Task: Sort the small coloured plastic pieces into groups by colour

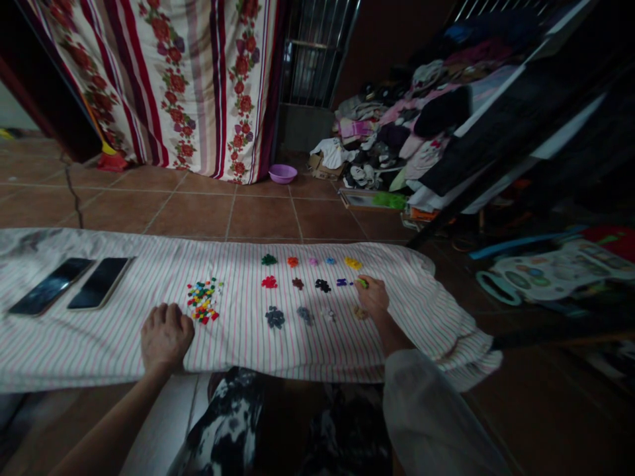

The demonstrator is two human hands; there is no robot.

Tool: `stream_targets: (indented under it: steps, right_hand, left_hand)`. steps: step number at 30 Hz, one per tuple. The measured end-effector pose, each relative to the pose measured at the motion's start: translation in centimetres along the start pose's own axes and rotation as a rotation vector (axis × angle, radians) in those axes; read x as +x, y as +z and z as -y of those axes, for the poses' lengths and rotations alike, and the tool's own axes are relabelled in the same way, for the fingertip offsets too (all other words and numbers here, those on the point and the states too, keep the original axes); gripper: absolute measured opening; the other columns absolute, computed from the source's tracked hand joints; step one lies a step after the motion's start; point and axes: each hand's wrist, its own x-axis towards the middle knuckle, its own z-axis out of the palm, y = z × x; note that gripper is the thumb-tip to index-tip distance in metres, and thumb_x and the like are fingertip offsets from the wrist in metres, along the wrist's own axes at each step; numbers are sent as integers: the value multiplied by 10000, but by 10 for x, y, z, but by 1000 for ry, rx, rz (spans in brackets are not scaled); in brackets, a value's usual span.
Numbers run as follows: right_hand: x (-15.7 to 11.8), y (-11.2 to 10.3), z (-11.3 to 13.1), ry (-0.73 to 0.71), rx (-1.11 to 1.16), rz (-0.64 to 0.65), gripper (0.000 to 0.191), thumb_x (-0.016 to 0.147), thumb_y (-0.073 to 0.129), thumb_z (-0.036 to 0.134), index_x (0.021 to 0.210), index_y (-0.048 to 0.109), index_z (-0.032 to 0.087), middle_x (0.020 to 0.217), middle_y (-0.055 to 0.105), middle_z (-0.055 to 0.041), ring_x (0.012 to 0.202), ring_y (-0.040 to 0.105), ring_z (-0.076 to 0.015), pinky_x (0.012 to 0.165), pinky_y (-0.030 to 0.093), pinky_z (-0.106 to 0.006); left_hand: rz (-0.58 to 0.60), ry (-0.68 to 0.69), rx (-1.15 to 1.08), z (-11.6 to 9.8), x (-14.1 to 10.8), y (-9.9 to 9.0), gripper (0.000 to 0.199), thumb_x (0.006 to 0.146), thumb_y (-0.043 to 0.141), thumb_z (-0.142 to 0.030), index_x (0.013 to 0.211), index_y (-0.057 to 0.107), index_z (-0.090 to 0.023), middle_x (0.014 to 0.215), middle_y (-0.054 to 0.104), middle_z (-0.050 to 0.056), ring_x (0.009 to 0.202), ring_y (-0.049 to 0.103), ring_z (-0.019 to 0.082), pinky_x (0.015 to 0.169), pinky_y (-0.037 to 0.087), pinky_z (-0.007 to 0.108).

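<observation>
My left hand (167, 336) rests with curled fingers on the striped cloth, just left of a mixed pile of small coloured pieces (203, 301); nothing shows in it. At the right, my right hand (373, 295) reaches over the cloth, its fingertips at a bright green piece (363, 283). Beside those fingertips lie dark blue pieces (342, 282). Small single-colour heaps form rows: dark green (268, 260), orange (292, 262), yellow (352, 262), red (269, 282), black (323, 285), dark grey (274, 317) and others. A tan heap (360, 312) sits just below my right hand.
Two dark phones (52, 285) (100, 283) lie at the left of the striped cloth (238, 350). Beyond its far edge are a tiled floor, a purple basin (282, 174), a floral curtain (198, 86) and heaped clothes (391, 132). A dark slanted bar stands at the right.
</observation>
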Motion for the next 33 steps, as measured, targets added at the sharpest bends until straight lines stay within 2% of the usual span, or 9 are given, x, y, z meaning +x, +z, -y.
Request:
stream_targets:
  steps: [10,17,23,33]
  right_hand:
    - [0,4,-4,4,52,-77,362,808,501,294,1067,714,157,996,639,-119,1022,551,-259,889,446,-348]
    - [-2,4,0,69,56,-68,399,835,438,246,1118,702,149,1060,623,-117,1053,546,-239,933,432,-347]
    - [2,3,-4,108,106,-58,382,810,491,298,1090,714,163,1057,639,-119,1040,560,-248,956,444,-375]
    - [6,5,-19,-21,297,-207,434,742,406,253,1004,724,117,991,681,-148,963,602,-260,951,472,-434]
  left_hand:
    - [-10,0,18,2,0,4,374,901,337,-329,1090,589,-127,1213,583,187,1194,502,319,994,400,452]
    - [-12,25,-4,5,0,6,333,879,369,-328,1062,583,-149,1104,596,156,1154,499,309,974,388,446]
    - [-15,7,11,4,0,6,383,900,345,-333,1113,585,-124,1208,583,186,1188,497,316,997,395,453]
    - [-11,-6,7,3,0,6,409,906,320,-332,1126,585,-111,1221,583,191,1196,511,324,986,411,447]
